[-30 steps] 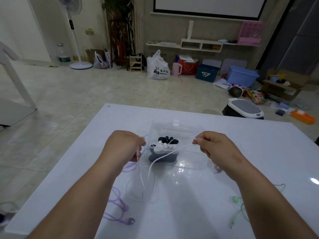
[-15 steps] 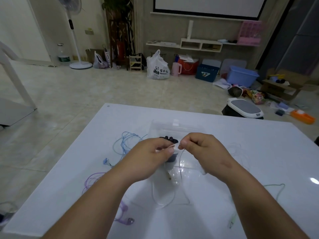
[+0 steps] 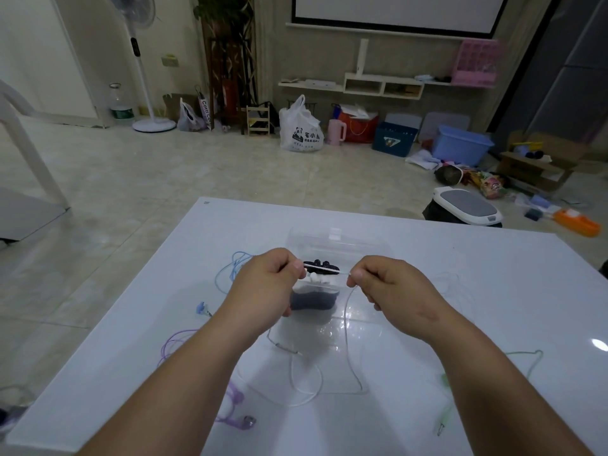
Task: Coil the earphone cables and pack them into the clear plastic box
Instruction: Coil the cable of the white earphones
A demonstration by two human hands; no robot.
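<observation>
hands: left hand [image 3: 263, 287] and right hand [image 3: 394, 287], fingers curled, each pinching the white earphone cable [image 3: 324, 268], taut between them | where: just over the clear plastic box [image 3: 362, 245], mid-table [image 3: 493, 291] | risk, I reckon: slack trailing toward the near edge snags the purple earphones [image 3: 238, 422] and tangles the coil

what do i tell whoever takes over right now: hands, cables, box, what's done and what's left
Left hand and right hand: each pinches the white cable, a short span pulled straight between them above the clear box. The rest of the cable hangs down and lies in loose loops on the table.
Done: a black set and a white bundle appear to be in the box.
Left: coil and pack the white cable, then the blue earphones, purple earphones and green earphones, which lie uncoiled on the table.
</observation>
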